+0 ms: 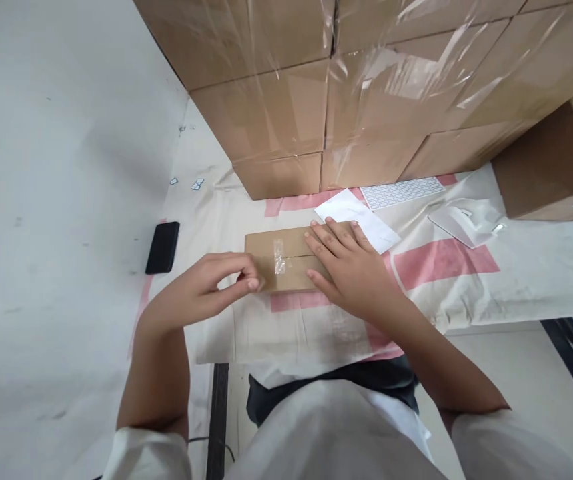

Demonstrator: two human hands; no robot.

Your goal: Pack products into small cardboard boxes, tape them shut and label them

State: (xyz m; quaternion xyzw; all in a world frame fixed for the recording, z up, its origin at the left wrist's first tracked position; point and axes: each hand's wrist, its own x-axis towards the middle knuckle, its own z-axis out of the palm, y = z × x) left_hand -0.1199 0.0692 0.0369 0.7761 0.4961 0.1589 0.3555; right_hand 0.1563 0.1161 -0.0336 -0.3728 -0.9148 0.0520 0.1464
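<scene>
the cardboard box (293, 270) lies on the covered table (253, 333). the right hand (353, 273) rests flat upon it, gripping nothing; the left hand (203, 287) curls at its left end, its hold i cannot tell.

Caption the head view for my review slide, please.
Right hand flat on a small taped carton, left hand by its left end, before stacked cardboard boxes.

Brown box (296, 267); black phone (163, 248)

"Count near the one small box (295, 267)?"
"Two at it: left hand (213, 285), right hand (349, 272). One phone (163, 247) to its left."
"And beyond it?"
"One label sheet (402, 193), behind and right."
</scene>
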